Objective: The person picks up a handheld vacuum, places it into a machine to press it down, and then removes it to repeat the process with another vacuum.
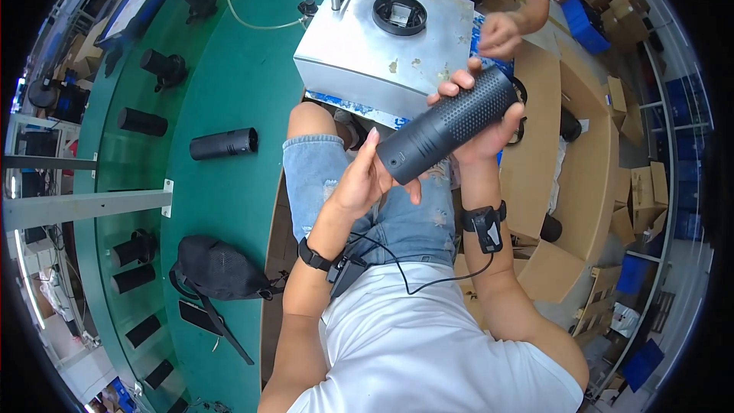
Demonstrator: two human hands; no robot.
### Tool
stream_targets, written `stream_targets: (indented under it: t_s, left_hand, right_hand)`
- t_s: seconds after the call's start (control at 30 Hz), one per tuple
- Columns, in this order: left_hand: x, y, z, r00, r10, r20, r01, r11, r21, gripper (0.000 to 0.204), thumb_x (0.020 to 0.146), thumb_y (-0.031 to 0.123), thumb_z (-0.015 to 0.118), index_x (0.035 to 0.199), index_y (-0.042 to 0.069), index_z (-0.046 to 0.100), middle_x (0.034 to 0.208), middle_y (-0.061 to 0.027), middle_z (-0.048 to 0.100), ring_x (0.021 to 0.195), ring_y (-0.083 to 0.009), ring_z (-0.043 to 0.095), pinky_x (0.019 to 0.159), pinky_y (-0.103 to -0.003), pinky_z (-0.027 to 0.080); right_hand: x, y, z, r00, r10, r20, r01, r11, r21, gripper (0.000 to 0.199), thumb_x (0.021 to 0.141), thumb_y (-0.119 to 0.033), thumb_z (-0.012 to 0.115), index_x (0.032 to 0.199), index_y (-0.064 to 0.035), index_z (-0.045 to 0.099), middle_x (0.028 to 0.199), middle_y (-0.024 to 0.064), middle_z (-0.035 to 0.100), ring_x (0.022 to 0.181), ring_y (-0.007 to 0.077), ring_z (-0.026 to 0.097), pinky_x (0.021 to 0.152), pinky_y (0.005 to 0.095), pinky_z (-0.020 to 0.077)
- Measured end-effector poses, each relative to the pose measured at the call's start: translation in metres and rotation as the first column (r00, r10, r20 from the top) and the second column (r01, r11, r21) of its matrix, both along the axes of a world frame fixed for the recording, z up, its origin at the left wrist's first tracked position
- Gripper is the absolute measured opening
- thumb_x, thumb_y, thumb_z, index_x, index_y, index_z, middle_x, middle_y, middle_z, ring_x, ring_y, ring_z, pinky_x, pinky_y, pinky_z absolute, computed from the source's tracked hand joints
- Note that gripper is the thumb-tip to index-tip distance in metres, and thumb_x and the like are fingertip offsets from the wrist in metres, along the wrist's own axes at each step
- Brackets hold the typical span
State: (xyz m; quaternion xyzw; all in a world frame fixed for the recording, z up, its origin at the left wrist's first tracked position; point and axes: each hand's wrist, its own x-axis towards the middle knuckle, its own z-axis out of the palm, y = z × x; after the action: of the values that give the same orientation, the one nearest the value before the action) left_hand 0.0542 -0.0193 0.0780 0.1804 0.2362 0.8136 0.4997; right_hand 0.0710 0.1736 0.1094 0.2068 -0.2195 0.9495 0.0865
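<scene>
Above my lap I hold a black cylindrical housing (447, 126) tilted, its far end toward the upper right. Rows of small holes cover its far half; slots and a small round opening mark the near end. My left hand (358, 183) is closed around the near end, with the thumb along its side and fingers partly hidden beneath. My right hand (483, 141) wraps the perforated part from underneath, fingertips showing over the far side. Straps with small devices sit on both my wrists, joined by a black cable.
Ahead stands a pale metal box (344, 69) carrying a black ring fixture (399, 28). Another person's hand (501, 34) is just beyond my housing. A similar black cylinder (224, 144) and a black bag (218, 268) lie on the green table (229, 99). An open cardboard carton (596, 191) stands right.
</scene>
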Motion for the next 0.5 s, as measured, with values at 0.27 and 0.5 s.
stream_targets:
  t_s: [0.27,0.5]
  left_hand:
    - [-0.035,0.001,-0.056,0.947,0.064,-0.316,-0.196,0.892,-0.407,0.055,0.103,0.046,0.030,0.114,0.001,0.059,0.093,-0.0099,0.068,0.082,-0.0180,0.065,0.076,-0.029,0.049]
    - [-0.042,0.004,-0.083,0.938,0.035,-0.345,-0.228,0.812,-0.537,0.029,0.100,0.028,0.047,0.111,0.005,0.060,0.093,-0.0055,0.067,0.084,-0.0118,0.061,0.075,-0.024,0.046]
  right_hand:
    - [-0.067,0.048,0.038,0.812,-0.584,0.015,0.485,0.688,0.540,0.046,0.086,-0.035,0.066,0.115,-0.0034,0.048,0.106,0.0109,0.056,0.102,0.0244,0.056,0.096,0.0360,0.0447]
    - [-0.190,0.075,0.033,0.536,-0.815,-0.220,0.682,0.265,0.682,0.029,0.084,-0.009,0.071,0.107,-0.0001,0.056,0.094,0.0119,0.066,0.086,0.0199,0.065,0.081,0.0319,0.0529]
